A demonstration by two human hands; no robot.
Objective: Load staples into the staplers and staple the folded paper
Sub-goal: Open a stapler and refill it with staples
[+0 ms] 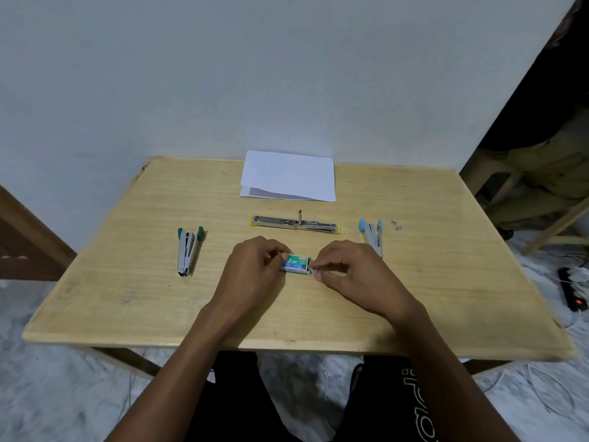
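Note:
A small green staple box (298,263) lies on the wooden table (127,307) in front of me. My left hand (255,269) grips its left end with curled fingers. My right hand (347,272) pinches the box's right end flap between thumb and forefinger. Beyond the box a yellow-tipped stapler (296,224) lies swung fully open. At the left a green-tipped stapler (188,250) lies slightly open, and a blue-tipped stapler (372,236) lies at the right. The folded white paper (288,175) rests at the table's far edge against the wall.
A few loose staple bits (396,225) lie right of the blue-tipped stapler. A black power strip (572,290) with cables sits on the floor at the right. A wooden stool (554,199) stands at the far right.

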